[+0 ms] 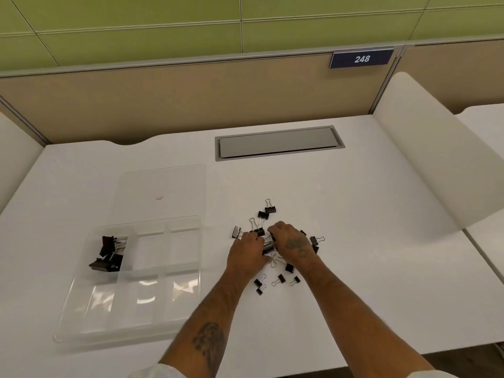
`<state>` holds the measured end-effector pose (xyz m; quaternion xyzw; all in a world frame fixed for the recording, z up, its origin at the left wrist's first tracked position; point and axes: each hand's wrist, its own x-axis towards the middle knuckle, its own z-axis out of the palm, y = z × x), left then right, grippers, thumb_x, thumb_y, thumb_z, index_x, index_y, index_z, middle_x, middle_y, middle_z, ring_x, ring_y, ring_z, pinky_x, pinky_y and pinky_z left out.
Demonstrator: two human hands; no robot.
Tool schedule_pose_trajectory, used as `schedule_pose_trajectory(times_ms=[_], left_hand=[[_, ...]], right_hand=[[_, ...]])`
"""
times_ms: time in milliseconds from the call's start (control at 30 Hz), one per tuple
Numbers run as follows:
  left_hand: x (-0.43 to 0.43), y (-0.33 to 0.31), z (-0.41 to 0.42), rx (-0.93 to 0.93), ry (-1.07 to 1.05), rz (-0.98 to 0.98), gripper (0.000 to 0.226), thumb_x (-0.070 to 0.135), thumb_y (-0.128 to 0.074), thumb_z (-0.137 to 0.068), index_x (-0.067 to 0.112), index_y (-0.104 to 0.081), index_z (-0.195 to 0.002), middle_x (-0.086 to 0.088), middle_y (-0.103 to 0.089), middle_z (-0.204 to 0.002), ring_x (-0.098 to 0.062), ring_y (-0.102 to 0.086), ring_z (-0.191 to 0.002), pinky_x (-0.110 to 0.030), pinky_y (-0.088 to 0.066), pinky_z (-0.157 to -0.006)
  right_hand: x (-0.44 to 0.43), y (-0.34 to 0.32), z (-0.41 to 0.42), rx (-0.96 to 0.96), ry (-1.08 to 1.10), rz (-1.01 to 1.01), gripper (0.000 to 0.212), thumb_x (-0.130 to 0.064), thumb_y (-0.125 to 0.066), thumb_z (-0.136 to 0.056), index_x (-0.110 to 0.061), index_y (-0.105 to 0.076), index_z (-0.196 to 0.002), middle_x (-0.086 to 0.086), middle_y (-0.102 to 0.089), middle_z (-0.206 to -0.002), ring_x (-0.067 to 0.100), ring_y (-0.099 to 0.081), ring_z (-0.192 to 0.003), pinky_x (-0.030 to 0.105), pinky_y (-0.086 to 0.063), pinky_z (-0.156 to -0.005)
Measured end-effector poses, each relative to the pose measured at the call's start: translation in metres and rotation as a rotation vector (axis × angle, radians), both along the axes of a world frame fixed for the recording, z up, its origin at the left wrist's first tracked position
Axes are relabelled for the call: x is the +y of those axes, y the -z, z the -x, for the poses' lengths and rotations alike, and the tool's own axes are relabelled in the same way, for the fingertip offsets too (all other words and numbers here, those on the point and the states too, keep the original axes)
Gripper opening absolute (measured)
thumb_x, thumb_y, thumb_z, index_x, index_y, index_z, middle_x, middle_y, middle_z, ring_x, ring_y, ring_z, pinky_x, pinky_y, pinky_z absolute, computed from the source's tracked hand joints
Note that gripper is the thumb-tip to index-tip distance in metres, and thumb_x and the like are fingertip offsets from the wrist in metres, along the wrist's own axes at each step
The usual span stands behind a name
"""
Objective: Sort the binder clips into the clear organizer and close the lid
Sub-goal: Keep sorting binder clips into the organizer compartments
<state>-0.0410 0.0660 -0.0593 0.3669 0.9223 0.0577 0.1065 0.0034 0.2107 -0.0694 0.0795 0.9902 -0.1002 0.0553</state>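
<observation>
The sorting looks only partly done. The clear organizer (pixel 131 279) lies open on the white surface (pixel 354 241) to the person's left, and just one of its compartments, the far left one, holds a small heap of larger black clips (pixel 109 253); the other compartments appear bare. Its lid (pixel 163 186) lies flat on the surface just behind it, so closing is a step not yet done. Well to the right of the organizer, the pile of loose clips (pixel 268 241) is scattered on the surface, with a few near the far edge and several smaller ones (pixel 278 281) closer to the person. Both hands are down in the middle of that pile: the left hand (pixel 249 253) and the right hand (pixel 293 242) sit close together, fingers curled narrow over clips, though whether either really holds one I cannot tell, since the fingers cover what is under them. By my judgement most of the clips remain to be moved, then the lid goes on.
</observation>
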Motion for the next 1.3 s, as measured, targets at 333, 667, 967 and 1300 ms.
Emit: schedule_pose_trajectory(times_ms=[333,667,967,1300], left_hand=[[0.019,-0.003,-0.002,-0.063,-0.036,-0.037,0.039,0.025,-0.068,-0.082,0.016,-0.051,-0.115,-0.003,-0.060,-0.113,-0.022,-0.053,-0.107,-0.035,-0.045,-0.086],[0.024,0.001,-0.002,-0.003,0.014,0.082,0.035,0.031,-0.053,-0.088,0.012,-0.054,-0.118,-0.007,-0.056,-0.120,-0.025,-0.051,-0.113,-0.038,-0.040,-0.093],[0.016,-0.019,0.007,-0.185,-0.116,-0.203,0.032,0.031,-0.055,-0.088,0.017,-0.057,-0.117,-0.005,-0.050,-0.117,-0.027,-0.059,-0.095,-0.034,-0.047,-0.079],[-0.012,-0.044,0.025,-0.633,-0.599,-0.736,0.020,0.029,-0.075,-0.078,0.015,-0.068,-0.090,-0.002,-0.071,-0.088,-0.017,-0.069,-0.083,-0.030,-0.056,-0.066]], right_hand=[[0.020,-0.005,-0.001,-0.012,0.188,0.219,0.026,-0.013,-0.061,-0.090,-0.007,-0.060,-0.115,0.010,-0.045,-0.118,0.024,-0.059,-0.087,0.033,-0.055,-0.078],[0.038,-0.015,-0.014,0.127,0.472,0.465,0.018,-0.024,-0.064,-0.089,-0.013,-0.066,-0.104,0.005,-0.061,-0.105,0.014,-0.055,-0.089,0.024,-0.043,-0.075],[0.036,-0.024,-0.021,0.202,0.591,0.692,0.016,-0.028,-0.068,-0.085,-0.018,-0.067,-0.098,-0.004,-0.067,-0.091,0.013,-0.062,-0.086,0.024,-0.049,-0.073],[0.017,-0.048,-0.014,0.259,0.738,1.047,0.014,-0.019,-0.060,-0.090,-0.012,-0.070,-0.096,0.001,-0.073,-0.089,0.011,-0.072,-0.074,0.029,-0.060,-0.068]])
